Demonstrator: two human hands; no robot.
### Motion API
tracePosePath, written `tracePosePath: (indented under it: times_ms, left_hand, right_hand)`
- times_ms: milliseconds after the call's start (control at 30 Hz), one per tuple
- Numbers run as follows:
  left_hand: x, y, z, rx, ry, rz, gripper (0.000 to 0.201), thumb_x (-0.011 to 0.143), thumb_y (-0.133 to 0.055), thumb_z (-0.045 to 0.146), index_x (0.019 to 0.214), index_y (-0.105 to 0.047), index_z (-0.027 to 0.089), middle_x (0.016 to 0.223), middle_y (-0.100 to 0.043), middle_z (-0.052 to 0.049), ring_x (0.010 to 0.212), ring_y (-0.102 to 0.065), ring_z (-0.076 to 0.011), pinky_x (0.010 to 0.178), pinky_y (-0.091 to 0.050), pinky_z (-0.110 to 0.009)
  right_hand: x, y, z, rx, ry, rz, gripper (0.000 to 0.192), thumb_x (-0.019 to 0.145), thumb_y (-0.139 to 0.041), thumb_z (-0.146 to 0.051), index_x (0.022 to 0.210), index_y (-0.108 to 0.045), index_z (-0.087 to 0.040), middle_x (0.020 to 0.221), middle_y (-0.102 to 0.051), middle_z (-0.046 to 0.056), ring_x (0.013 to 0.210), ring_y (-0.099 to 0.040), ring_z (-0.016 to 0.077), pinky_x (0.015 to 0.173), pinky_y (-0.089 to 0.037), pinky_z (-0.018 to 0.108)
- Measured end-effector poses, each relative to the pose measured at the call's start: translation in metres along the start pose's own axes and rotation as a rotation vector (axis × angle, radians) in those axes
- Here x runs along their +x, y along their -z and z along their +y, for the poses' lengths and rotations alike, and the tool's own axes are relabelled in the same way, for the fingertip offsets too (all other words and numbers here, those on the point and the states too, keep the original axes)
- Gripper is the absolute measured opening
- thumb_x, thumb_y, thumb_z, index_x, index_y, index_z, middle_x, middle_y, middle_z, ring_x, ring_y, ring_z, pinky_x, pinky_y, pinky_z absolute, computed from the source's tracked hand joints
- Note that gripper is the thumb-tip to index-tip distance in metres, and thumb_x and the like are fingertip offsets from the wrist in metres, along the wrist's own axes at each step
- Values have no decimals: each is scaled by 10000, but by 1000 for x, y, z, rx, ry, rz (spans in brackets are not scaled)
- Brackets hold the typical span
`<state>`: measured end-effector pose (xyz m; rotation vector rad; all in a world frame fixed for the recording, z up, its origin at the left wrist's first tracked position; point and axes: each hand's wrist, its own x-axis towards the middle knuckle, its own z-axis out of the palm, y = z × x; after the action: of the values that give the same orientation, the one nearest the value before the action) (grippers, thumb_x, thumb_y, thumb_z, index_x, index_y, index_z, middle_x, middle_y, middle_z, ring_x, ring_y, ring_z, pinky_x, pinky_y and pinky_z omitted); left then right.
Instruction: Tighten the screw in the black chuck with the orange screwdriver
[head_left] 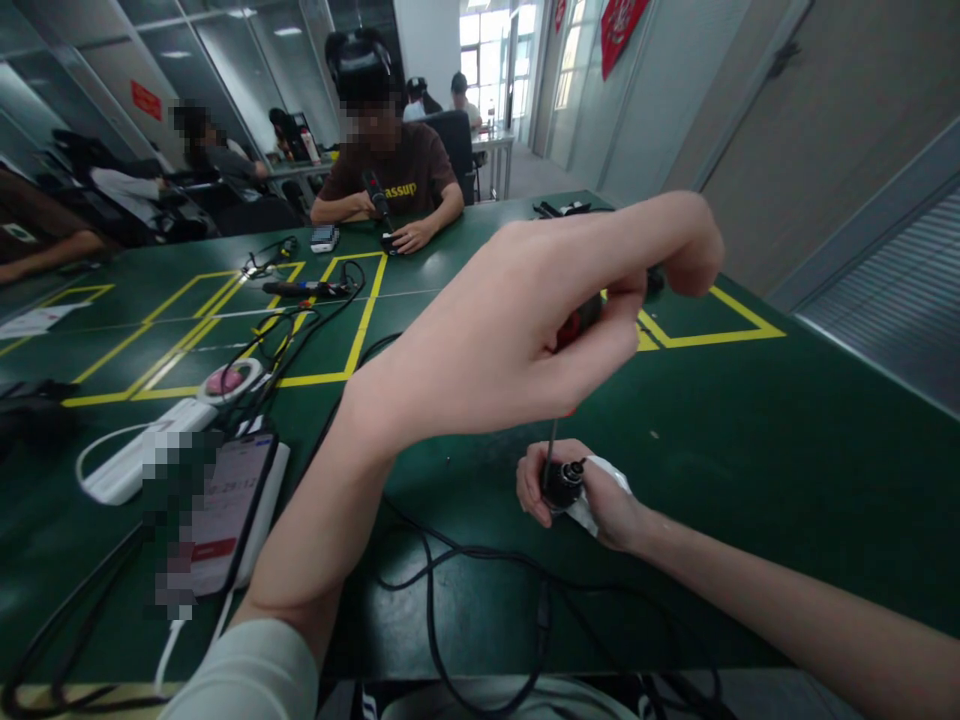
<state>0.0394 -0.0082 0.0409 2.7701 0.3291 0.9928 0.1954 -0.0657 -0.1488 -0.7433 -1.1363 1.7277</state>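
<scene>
Large in the middle of the head view, my left hand is closed around the dark handle of a screwdriver, with a bit of red showing between the fingers. The thin metal shaft points down toward my right hand, close to the table. My right hand is wrapped around a small black cylindrical part with a ringed stub on top. A crumpled white tissue is tucked under that hand's thumb side. The shaft tip reaches the black part's near side; whether it touches is unclear.
Black cables loop over the green table before me. At left lie a phone, a white power strip and a tape roll. A person wearing a headset sits opposite, holding a black tool.
</scene>
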Motion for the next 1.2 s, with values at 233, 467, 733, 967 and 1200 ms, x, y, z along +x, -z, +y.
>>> tracePosePath:
  times_ms: [233,467,733,967,1200]
  left_hand:
    - [-1,-4,-5,100,22,10,154,1000,-573,220,948,-707,164,743,-704,12,677,-684,-120,734,-511,-282]
    - [-1,-1,-20,283,180,-32,172,974,-597,276,914,-738,197,746,-700,-23,766,-680,-176,722,-424,-302]
    - [-2,-2,-22,236,124,-10,260,988,-632,373,837,-709,175,830,-718,-59,791,-658,-179,740,-447,-314]
    - [-1,3,-11,5,55,-54,117,914,-594,128,913,-704,167,1000,-736,-73,826,-640,-142,707,-480,-282]
    - [-3,12,-8,-212,93,-170,338,944,-541,91,1258,-650,149,1259,-718,-74,851,-651,-100,687,-516,-224]
  right_hand:
    - [1,-2,-3,3,9,-7,501,908,-647,-585,608,-699,-188,462,-594,22,480,-513,189,545,-403,323]
    - [0,1,-1,4,-2,-7,474,931,-637,-536,611,-672,-189,468,-573,11,482,-512,184,533,-407,318]
    - [2,3,-1,25,-12,24,490,926,-648,-561,610,-673,-188,469,-576,11,481,-517,183,525,-407,319]
    - [3,5,-3,-1,-7,85,520,944,-625,-589,618,-674,-187,471,-582,14,479,-530,182,532,-420,322]
    - [2,6,-6,26,-38,115,517,938,-639,-609,633,-661,-191,467,-567,3,477,-508,173,534,-404,313]
